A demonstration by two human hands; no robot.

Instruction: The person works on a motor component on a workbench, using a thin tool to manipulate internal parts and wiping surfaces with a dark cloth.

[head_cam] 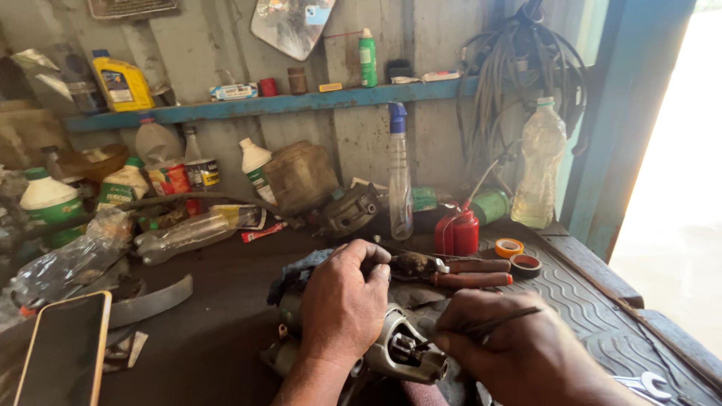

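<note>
Resting on the dark table [210, 316], a grimy metal starter motor [398, 347] lies low in the middle of the view; the left hand [342, 301] lies over its body, its grip clamped on the housing; the right hand [519, 347] pinches a thin dark tool [492, 323], fingers together on it, its tip at the motor's end. Just behind the hands lie red-handled pliers [459, 272]; a red oil can [457, 229] and two tape rolls [517, 256] stand near; a phone [64, 349] lies well apart at the left.
</note>
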